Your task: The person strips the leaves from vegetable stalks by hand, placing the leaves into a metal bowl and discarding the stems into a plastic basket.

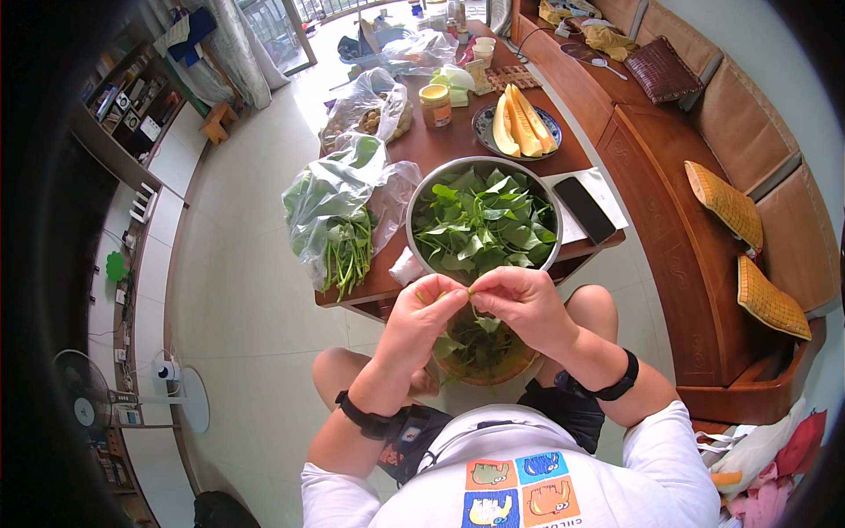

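Observation:
My left hand (pixel 429 306) and my right hand (pixel 509 301) meet just in front of a steel bowl (pixel 550 255) full of green leaves (pixel 480 216), both pinching a thin green stem (pixel 471 294). Below my hands, between my bare legs, a yellowish-brown container (pixel 519 370) holds more leaves and stems (pixel 484 348). A clear plastic bag (pixel 321 189) of leafy stalks (pixel 348 260) lies at the left front of the wooden table (pixel 352 305).
On the table are a bag of small brown items (pixel 374 119), a jar (pixel 436 106), melon slices (pixel 515 123) on a plate and a black phone (pixel 584 209). A wooden sofa (pixel 660 264) stands right, a fan (pixel 84 387) and cabinets (pixel 145 334) left.

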`<state>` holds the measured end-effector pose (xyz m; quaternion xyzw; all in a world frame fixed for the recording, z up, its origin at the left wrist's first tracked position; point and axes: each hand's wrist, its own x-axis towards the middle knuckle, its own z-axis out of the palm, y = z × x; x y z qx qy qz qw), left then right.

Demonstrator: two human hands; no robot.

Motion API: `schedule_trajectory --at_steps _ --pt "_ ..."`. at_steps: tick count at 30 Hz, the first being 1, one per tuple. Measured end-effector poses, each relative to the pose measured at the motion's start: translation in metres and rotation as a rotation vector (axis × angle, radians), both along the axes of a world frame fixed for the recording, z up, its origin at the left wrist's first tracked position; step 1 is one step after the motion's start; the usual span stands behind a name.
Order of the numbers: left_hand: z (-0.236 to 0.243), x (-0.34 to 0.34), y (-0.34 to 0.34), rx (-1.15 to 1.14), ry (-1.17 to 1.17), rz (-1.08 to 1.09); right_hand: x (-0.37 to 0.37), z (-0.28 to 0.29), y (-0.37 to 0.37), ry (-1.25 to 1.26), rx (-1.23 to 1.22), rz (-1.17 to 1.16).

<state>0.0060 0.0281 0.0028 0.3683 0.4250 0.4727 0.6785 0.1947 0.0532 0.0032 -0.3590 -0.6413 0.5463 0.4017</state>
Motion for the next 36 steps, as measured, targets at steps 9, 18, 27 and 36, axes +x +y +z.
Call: schedule_trajectory --at_steps 9,18,27,36 --pt "-0.010 0.007 0.000 0.164 0.118 0.047 -0.001 -0.005 0.000 0.226 -0.274 -0.012" --pt "-0.044 -0.010 -0.007 0.076 0.325 0.000 0.023 0.009 0.028 0.332 -0.369 -0.165" --pt "-0.123 -0.019 -0.002 0.142 0.776 -0.092 0.009 0.003 0.072 0.142 0.223 -0.420" --pt "-0.121 -0.007 -0.003 0.144 0.788 -0.198 0.004 -0.050 0.105 -0.937 0.620 0.118"
